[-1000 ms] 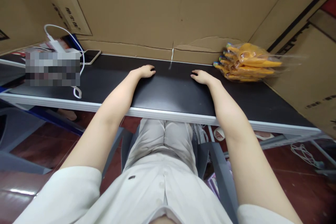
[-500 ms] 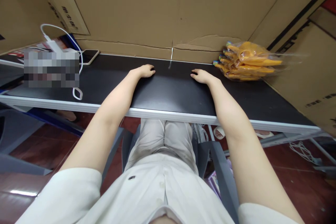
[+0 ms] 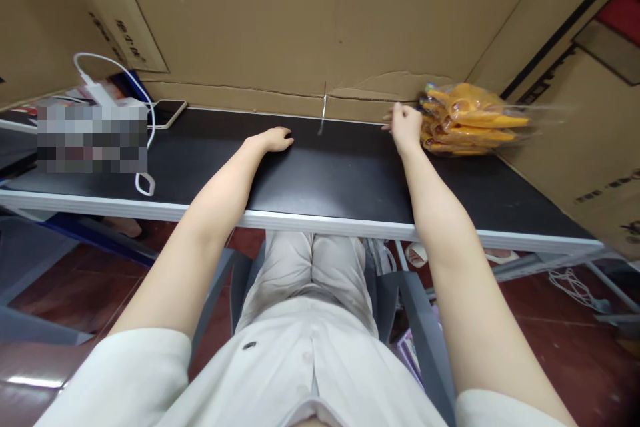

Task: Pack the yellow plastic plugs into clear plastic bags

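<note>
My left hand (image 3: 277,139) rests on the black tabletop (image 3: 330,177), fingers loosely stretched, holding nothing. My right hand (image 3: 407,127) is lifted at the left end of a stack of yellow-orange items in clear plastic wrapping (image 3: 475,121). Its fingers are bent but apart, and nothing shows in them. The hand covers part of the stack's left end; whether it touches the wrapping I cannot tell. What kind of items the wrapping holds is unclear.
Cardboard panels (image 3: 280,20) stand behind the table and at its sides. To the left lie a phone (image 3: 169,113), a white cable (image 3: 147,93) and a blurred-out patch. A metal edge (image 3: 320,221) runs along the table's front. Chair arms (image 3: 417,320) flank my body.
My right hand has risen off the tabletop and moved right, to the left end of the wrapped yellow stack. My left hand has stayed in place. The view has shifted slightly.
</note>
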A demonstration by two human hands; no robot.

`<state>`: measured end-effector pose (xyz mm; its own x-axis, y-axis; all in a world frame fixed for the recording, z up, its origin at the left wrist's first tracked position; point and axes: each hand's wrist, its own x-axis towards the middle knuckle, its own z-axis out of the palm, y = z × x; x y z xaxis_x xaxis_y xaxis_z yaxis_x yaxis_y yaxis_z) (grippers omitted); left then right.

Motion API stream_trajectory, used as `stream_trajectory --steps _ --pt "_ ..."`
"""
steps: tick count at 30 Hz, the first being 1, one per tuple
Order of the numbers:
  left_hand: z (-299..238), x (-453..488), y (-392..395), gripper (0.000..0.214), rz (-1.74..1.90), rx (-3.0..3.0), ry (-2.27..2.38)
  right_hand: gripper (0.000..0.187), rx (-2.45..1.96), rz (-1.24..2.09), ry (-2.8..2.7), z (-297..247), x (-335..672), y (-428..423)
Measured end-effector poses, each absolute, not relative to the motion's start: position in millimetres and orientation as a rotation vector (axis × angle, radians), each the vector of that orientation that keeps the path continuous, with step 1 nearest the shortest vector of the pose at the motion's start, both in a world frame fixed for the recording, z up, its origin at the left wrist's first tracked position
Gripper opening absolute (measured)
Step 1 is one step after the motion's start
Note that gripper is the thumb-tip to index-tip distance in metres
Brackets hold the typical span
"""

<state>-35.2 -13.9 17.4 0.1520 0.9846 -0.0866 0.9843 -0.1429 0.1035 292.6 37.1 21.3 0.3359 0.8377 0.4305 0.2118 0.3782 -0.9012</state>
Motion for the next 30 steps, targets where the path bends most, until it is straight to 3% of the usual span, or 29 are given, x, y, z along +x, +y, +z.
stream_trajectory --steps 6,10,14,20,30 --pt "20 -32 -17 0.064 -0.007 2.268 1.981 0.06 -1.007 0.726 -0.627 44 306 37" --pt "20 -32 -18 0.063 0.001 2.269 1.973 0.07 -1.014 0.694 -0.673 42 325 43" --pt "19 -32 -16 0.063 0.003 2.271 1.975 0.07 -1.036 0.653 -0.829 37 334 43" --pt "17 -34 -14 0.063 0.007 2.272 1.969 0.059 -0.987 0.69 -0.414 44 323 29" --pt "17 -33 -14 0.064 0.006 2.265 1.983 0.06 -1.124 0.514 -0.69 45 324 34"
